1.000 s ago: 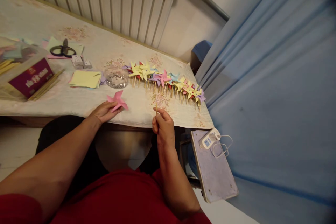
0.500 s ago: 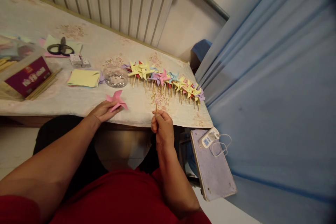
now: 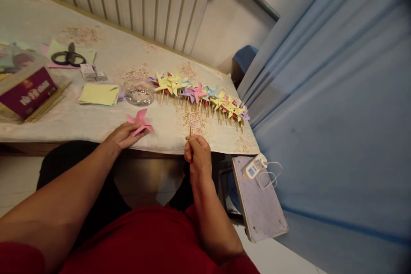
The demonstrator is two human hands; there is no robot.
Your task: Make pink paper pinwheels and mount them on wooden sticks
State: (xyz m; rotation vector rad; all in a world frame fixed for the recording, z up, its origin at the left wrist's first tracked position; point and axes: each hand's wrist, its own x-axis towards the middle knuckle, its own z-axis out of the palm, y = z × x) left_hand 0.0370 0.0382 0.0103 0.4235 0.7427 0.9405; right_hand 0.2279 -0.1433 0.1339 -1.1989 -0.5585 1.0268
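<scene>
My left hand [image 3: 126,135] is closed on a pink paper pinwheel [image 3: 141,120], pinching it by its lower side just above the table's front edge. No stick shows on this pinwheel. My right hand [image 3: 198,150] is wrapped round a thin wooden stick [image 3: 190,130], whose tip pokes up above the fingers; the rest of it is mostly hidden by the hand. Beyond both hands, a row of finished paper pinwheels [image 3: 197,92] in yellow, pink, purple and blue lies on the table, their sticks pointing towards me. A round clear dish [image 3: 138,94] with small shiny pieces sits left of the row.
On the flowered tablecloth [image 3: 167,130] are a stack of coloured paper [image 3: 98,95], small boxes [image 3: 92,72], black scissors [image 3: 69,56], and a clear container with a purple label [image 3: 30,93] beside loose sticks [image 3: 48,103]. A stool [image 3: 265,207] at right holds a white power strip [image 3: 255,167]. A blue curtain [image 3: 321,115] hangs there.
The view has shifted slightly, so the things at the left sit a little further left. Both hands keep their holds on the pinwheel and the stick.
</scene>
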